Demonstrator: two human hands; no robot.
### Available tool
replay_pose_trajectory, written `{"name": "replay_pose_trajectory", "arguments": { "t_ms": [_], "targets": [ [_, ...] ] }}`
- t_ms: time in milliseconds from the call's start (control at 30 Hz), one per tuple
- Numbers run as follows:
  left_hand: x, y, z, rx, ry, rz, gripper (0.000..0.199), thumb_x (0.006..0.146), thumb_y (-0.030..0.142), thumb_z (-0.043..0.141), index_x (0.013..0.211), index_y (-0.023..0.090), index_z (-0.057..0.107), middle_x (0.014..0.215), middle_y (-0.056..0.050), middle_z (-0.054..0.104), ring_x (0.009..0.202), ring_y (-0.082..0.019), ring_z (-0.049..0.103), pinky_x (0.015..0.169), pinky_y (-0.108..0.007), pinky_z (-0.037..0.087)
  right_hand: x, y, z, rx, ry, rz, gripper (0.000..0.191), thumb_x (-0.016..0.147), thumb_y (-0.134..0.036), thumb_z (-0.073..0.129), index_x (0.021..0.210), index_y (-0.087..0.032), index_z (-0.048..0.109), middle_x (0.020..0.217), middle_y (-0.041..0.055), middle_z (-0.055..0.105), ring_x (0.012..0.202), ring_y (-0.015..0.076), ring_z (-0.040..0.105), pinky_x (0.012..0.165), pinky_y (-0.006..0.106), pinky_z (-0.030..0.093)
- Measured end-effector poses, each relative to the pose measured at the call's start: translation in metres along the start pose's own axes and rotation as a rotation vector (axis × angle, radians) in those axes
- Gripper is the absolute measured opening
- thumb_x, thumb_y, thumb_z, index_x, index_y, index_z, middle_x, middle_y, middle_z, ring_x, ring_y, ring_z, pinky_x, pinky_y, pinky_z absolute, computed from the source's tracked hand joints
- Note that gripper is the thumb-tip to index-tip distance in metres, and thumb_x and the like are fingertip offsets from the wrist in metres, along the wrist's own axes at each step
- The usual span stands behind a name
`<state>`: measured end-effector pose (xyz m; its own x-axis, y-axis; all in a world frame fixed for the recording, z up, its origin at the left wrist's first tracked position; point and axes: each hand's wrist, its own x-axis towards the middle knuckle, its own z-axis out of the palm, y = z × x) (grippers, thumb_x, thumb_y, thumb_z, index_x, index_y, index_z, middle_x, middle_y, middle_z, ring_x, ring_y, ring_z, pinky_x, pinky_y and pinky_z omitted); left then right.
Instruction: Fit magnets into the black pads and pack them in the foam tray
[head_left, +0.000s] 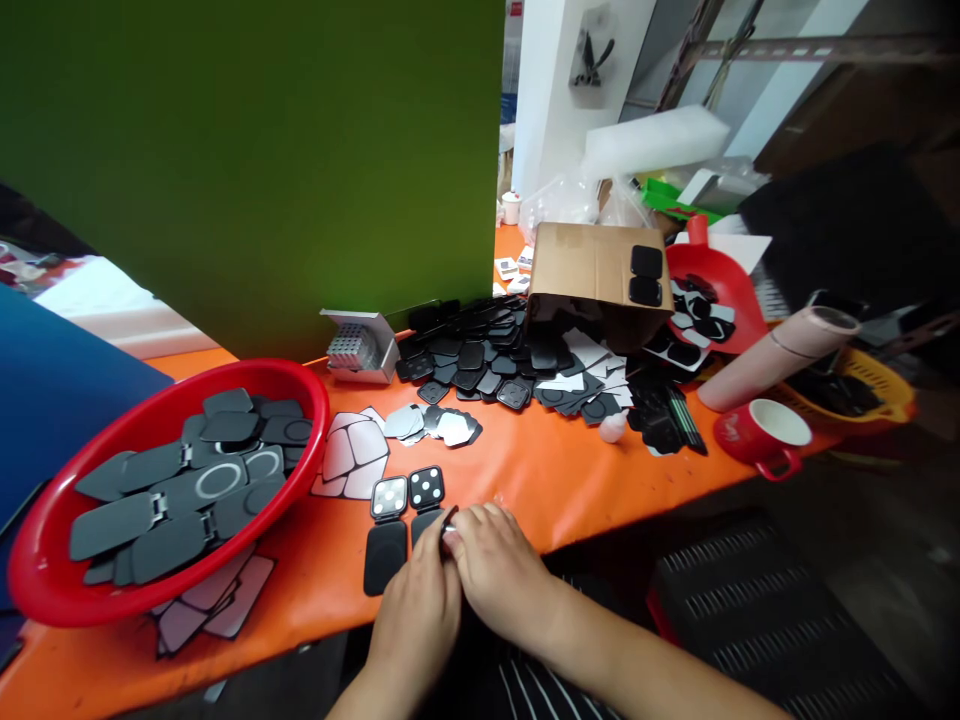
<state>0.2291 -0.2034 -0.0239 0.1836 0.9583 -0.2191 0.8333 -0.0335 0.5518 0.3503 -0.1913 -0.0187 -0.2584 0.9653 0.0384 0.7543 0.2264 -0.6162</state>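
My left hand (421,605) and my right hand (504,568) meet at the table's front edge, both closed round one small dark panel (448,518). Only a thin edge of that panel shows, since the fingers cover the rest. Just beyond and left of them lie two unfolded hinged black pads. The left hinged pad (385,558) has a silvery upper square with white dots. On the right hinged pad (427,487) the upper square is black with white dots, and my hands partly hide its lower half.
A red basin (319,440) of hinged grey pads stands left. Black square covers (471,356) are heaped at the back, beside a cardboard box (592,262). To the right are a small pink-white bottle (613,428), a red mug (739,437) and a pink flask (772,358).
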Motion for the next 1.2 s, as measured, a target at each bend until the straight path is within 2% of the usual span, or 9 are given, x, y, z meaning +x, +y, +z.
{"name": "replay_pose_trajectory", "arguments": {
  "t_ms": [200,367,467,600,700,833,967,1100,1200],
  "targets": [
    [-0.003,-0.012,0.013,0.158,0.098,0.208,0.04,0.081,0.018,0.03,0.119,0.009,0.04,0.115,-0.018,0.054,0.106,-0.025,0.053,0.085,-0.04,0.045,0.001,0.003,0.001,0.165,0.022,-0.025,0.018,0.086,-0.026,0.036,0.076,-0.019,0.049,0.076,0.0046,0.055,0.075,0.0174,0.048,0.071,0.029,0.036],
    [-0.003,-0.004,0.004,-0.12,0.052,0.193,0.036,0.083,0.021,0.033,0.115,0.013,0.045,0.109,-0.016,0.058,0.1,-0.024,0.056,0.082,-0.038,0.047,0.002,0.001,0.006,0.293,0.118,-0.017,0.019,0.082,-0.027,0.041,0.066,-0.019,0.046,0.067,0.0025,0.05,0.068,0.0159,0.045,0.066,0.028,0.033],
    [0.002,0.001,-0.001,-0.438,0.08,0.092,0.033,0.083,0.026,0.04,0.114,0.018,0.048,0.111,-0.011,0.058,0.105,-0.022,0.053,0.085,-0.036,0.045,0.004,0.001,0.001,0.531,0.071,0.017,0.023,0.084,-0.03,0.038,0.066,-0.018,0.046,0.067,0.0017,0.048,0.068,0.0149,0.044,0.067,0.027,0.033],
    [0.011,-0.005,-0.005,-0.903,0.092,-0.185,0.035,0.076,0.037,0.053,0.103,0.014,0.056,0.101,-0.009,0.064,0.098,-0.024,0.057,0.08,-0.034,0.046,0.007,0.01,-0.007,1.121,-0.059,0.231,0.027,0.087,-0.035,0.031,0.077,-0.018,0.05,0.065,-0.0015,0.041,0.061,0.0112,0.039,0.058,0.023,0.033],
    [0.015,-0.011,-0.011,-1.066,0.081,-0.311,0.038,0.073,0.041,0.056,0.095,0.01,0.06,0.086,-0.009,0.068,0.081,-0.023,0.062,0.071,-0.032,0.049,0.005,0.015,-0.008,1.202,-0.181,0.302,0.028,0.086,-0.038,0.035,0.085,-0.017,0.054,0.062,-0.003,0.037,0.057,0.0095,0.035,0.055,0.022,0.031],
    [0.012,-0.01,-0.017,-1.001,0.16,-0.283,0.036,0.07,0.041,0.06,0.089,0.011,0.062,0.078,-0.006,0.069,0.074,-0.021,0.063,0.067,-0.03,0.049,-0.002,0.014,-0.005,1.068,-0.247,0.297,0.037,0.084,-0.046,0.038,0.077,-0.016,0.057,0.066,-0.0006,0.046,0.06,0.0104,0.041,0.057,0.022,0.033],
    [0.004,-0.001,-0.013,-0.856,0.231,-0.201,0.034,0.072,0.039,0.058,0.095,0.014,0.063,0.087,-0.006,0.069,0.081,-0.022,0.063,0.071,-0.03,0.051,-0.002,0.012,-0.002,1.028,-0.217,0.32,0.036,0.083,-0.047,0.04,0.072,-0.016,0.055,0.061,-0.0013,0.044,0.057,0.0102,0.039,0.053,0.022,0.031],
    [-0.004,-0.002,-0.006,-0.636,0.265,0.0,0.03,0.077,0.032,0.053,0.104,0.021,0.061,0.105,-0.005,0.064,0.094,-0.022,0.06,0.083,-0.034,0.048,0.0,0.008,-0.002,1.19,-0.204,0.367,0.037,0.081,-0.048,0.043,0.063,-0.016,0.049,0.055,-0.0035,0.038,0.051,0.0081,0.032,0.048,0.021,0.026],
    [-0.009,-0.009,-0.001,-0.464,0.232,0.141,0.031,0.079,0.025,0.049,0.11,0.026,0.057,0.112,-0.002,0.06,0.101,-0.02,0.057,0.088,-0.033,0.046,-0.001,0.006,-0.001,1.437,-0.218,0.503,0.034,0.079,-0.045,0.048,0.062,-0.016,0.045,0.052,-0.006,0.033,0.046,0.0058,0.026,0.045,0.019,0.022]
  ]
}}
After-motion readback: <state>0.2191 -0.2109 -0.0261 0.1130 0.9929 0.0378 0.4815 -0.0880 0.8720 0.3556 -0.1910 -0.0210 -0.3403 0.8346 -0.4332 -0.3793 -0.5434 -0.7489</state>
